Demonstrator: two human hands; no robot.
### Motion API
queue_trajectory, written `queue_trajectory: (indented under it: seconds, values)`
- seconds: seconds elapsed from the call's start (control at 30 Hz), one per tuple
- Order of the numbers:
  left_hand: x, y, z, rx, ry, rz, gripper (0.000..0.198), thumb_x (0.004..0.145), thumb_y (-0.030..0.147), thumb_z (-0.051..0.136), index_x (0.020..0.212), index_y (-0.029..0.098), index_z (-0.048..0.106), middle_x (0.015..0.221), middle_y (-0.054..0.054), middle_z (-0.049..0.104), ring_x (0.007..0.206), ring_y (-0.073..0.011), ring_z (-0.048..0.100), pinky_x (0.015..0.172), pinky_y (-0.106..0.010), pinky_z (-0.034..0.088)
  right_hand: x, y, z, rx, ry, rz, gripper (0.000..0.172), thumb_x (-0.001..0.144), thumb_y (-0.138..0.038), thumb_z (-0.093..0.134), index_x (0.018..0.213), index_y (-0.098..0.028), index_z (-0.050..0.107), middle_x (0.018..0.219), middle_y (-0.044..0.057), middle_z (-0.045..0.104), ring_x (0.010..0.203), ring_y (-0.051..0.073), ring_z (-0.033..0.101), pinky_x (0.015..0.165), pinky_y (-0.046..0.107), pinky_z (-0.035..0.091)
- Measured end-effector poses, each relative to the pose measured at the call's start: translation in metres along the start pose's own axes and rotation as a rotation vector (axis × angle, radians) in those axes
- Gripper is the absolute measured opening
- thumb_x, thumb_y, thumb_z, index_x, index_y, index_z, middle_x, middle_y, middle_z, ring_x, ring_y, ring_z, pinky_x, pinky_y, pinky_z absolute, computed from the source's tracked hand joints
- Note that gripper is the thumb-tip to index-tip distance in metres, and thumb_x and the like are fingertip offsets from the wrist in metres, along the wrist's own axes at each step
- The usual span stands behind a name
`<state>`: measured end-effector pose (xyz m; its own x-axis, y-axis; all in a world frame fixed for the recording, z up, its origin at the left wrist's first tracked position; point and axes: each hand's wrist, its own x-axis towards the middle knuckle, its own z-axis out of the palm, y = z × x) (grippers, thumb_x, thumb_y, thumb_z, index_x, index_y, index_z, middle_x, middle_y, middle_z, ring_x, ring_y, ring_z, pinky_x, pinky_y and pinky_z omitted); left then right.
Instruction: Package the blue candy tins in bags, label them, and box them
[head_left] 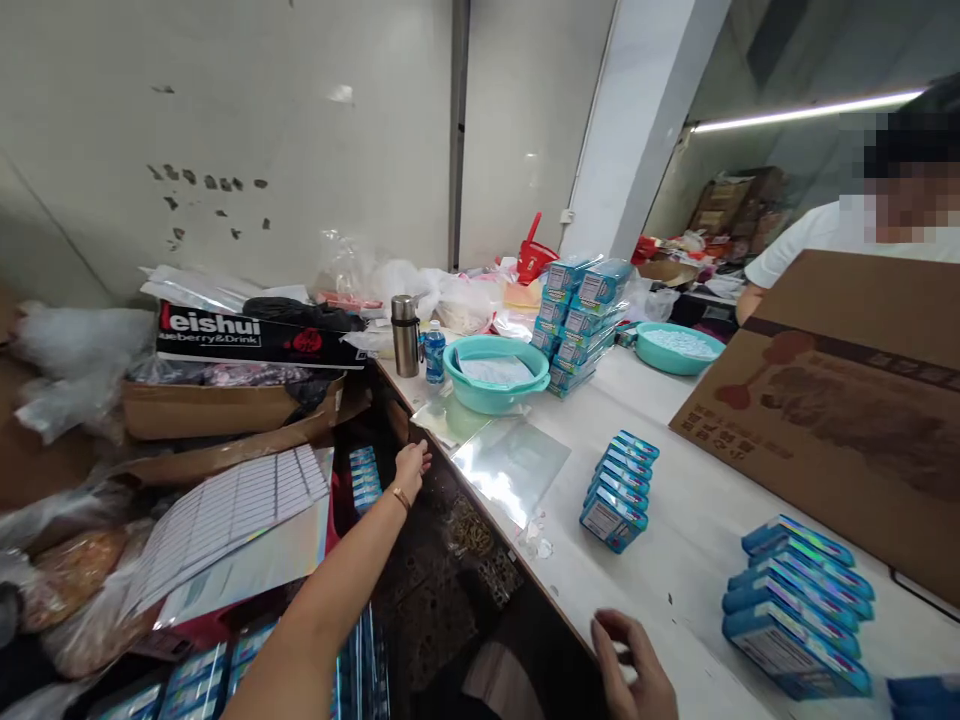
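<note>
My left hand (pixel 412 470) is stretched forward past the table's near edge, over the dark gap beside the table. Its fingers are loosely apart, and I see nothing in them. Clear plastic sheets (pixel 514 465) lie on the table just right of it. My right hand (pixel 634 668) is low at the table's front edge, fingers curved with a gap between thumb and fingertips, holding nothing. Ahead of it stands a row of small blue boxes (pixel 616 490). Another row of blue boxes (pixel 796 605) stands to its right.
A turquoise basin (pixel 491 405) with white sheets, a steel thermos (pixel 405 337), a water bottle (pixel 434 352) and wrapped stacks of blue boxes (pixel 577 320) stand farther back. A large cardboard box (pixel 832 400) is at right, a person (pixel 795 245) behind it. Cartons (pixel 225 405) crowd the left.
</note>
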<state>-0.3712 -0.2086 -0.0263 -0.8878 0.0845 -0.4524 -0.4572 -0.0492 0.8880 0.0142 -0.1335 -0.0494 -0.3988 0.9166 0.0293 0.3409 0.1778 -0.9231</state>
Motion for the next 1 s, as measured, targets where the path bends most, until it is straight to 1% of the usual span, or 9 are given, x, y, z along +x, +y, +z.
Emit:
queue_trajectory:
  seconds: [0.1, 0.2, 0.3, 0.4, 0.53, 0.6, 0.73, 0.87, 1.0]
  values:
    - [0.037, 0.024, 0.014, 0.055, 0.028, 0.002, 0.034, 0.093, 0.035, 0.060, 0.122, 0.016, 0.059, 0.119, -0.009, 0.063, 0.098, -0.0210, 0.065, 0.082, -0.041, 0.057, 0.045, -0.049, 0.041, 0.200, -0.178, -0.034, 0.060, 0.073, -0.063, 0.066, 0.113, -0.019, 0.061, 0.100, 0.010, 0.071, 0.094, 0.026, 0.067, 0.072, 0.033, 0.055]
    - [0.059, 0.031, 0.024, 0.114, 0.051, 0.033, 0.034, 0.093, 0.034, 0.061, 0.122, 0.016, 0.059, 0.120, -0.009, 0.063, 0.099, -0.0213, 0.065, 0.083, -0.042, 0.057, 0.109, -0.106, 0.083, 0.343, -0.319, 0.074, 0.069, 0.075, -0.065, 0.063, 0.125, -0.019, 0.050, 0.104, 0.011, 0.068, 0.091, 0.025, 0.068, 0.070, 0.033, 0.055]
    - [0.069, 0.030, 0.030, 0.177, 0.071, 0.065, 0.033, 0.093, 0.034, 0.061, 0.121, 0.016, 0.059, 0.118, -0.009, 0.064, 0.098, -0.0209, 0.065, 0.081, -0.040, 0.057, 0.172, -0.146, 0.119, 0.270, -0.337, 0.115, 0.059, 0.082, -0.065, 0.053, 0.118, -0.019, 0.049, 0.110, 0.014, 0.064, 0.090, 0.021, 0.069, 0.070, 0.030, 0.055]
    - [0.075, 0.028, 0.032, 0.222, 0.076, 0.103, 0.034, 0.093, 0.034, 0.062, 0.121, 0.017, 0.059, 0.121, -0.009, 0.063, 0.101, -0.0221, 0.064, 0.084, -0.042, 0.057, 0.206, -0.160, 0.152, 0.123, -0.397, 0.050, 0.045, 0.089, -0.059, 0.045, 0.103, -0.017, 0.055, 0.100, 0.012, 0.065, 0.080, 0.019, 0.068, 0.068, 0.030, 0.054]
    - [0.082, 0.030, 0.033, 0.253, 0.012, 0.104, 0.035, 0.093, 0.034, 0.061, 0.123, 0.017, 0.059, 0.122, -0.009, 0.062, 0.103, -0.0226, 0.064, 0.086, -0.043, 0.056, 0.197, -0.153, 0.198, -0.125, -0.532, -0.172, 0.023, 0.087, -0.039, 0.057, 0.086, -0.017, 0.062, 0.083, 0.007, 0.067, 0.079, 0.021, 0.065, 0.073, 0.033, 0.052]
    - [0.087, 0.034, 0.033, 0.267, -0.050, 0.062, 0.034, 0.093, 0.035, 0.061, 0.121, 0.016, 0.059, 0.119, -0.009, 0.063, 0.099, -0.0213, 0.065, 0.083, -0.041, 0.057, 0.183, -0.151, 0.219, -0.264, -0.562, -0.329, 0.013, 0.085, -0.028, 0.060, 0.089, -0.017, 0.065, 0.093, 0.009, 0.069, 0.095, 0.024, 0.063, 0.088, 0.037, 0.048]
    - [0.097, 0.049, 0.036, 0.297, -0.176, 0.016, 0.034, 0.093, 0.035, 0.061, 0.122, 0.016, 0.059, 0.119, -0.009, 0.063, 0.098, -0.0209, 0.065, 0.082, -0.041, 0.057, 0.173, -0.155, 0.249, -0.523, -0.545, -0.574, 0.025, 0.087, -0.022, 0.059, 0.111, -0.016, 0.064, 0.120, 0.015, 0.062, 0.121, 0.029, 0.049, 0.106, 0.041, 0.035]
    - [0.098, 0.066, 0.047, 0.333, -0.296, 0.057, 0.035, 0.093, 0.035, 0.061, 0.122, 0.015, 0.059, 0.120, -0.010, 0.063, 0.099, -0.0216, 0.065, 0.083, -0.042, 0.057, 0.184, -0.160, 0.267, -0.753, -0.514, -0.642, 0.028, 0.089, -0.027, 0.061, 0.113, -0.013, 0.061, 0.119, 0.017, 0.062, 0.116, 0.031, 0.052, 0.098, 0.041, 0.041]
    - [0.093, 0.076, 0.048, 0.406, -0.393, 0.150, 0.029, 0.093, 0.033, 0.061, 0.114, 0.013, 0.062, 0.108, -0.009, 0.067, 0.089, -0.0179, 0.067, 0.076, -0.035, 0.058, 0.199, -0.163, 0.276, -0.903, -0.475, -0.634, 0.027, 0.093, -0.025, 0.055, 0.116, -0.012, 0.060, 0.119, 0.019, 0.063, 0.111, 0.030, 0.059, 0.087, 0.038, 0.048]
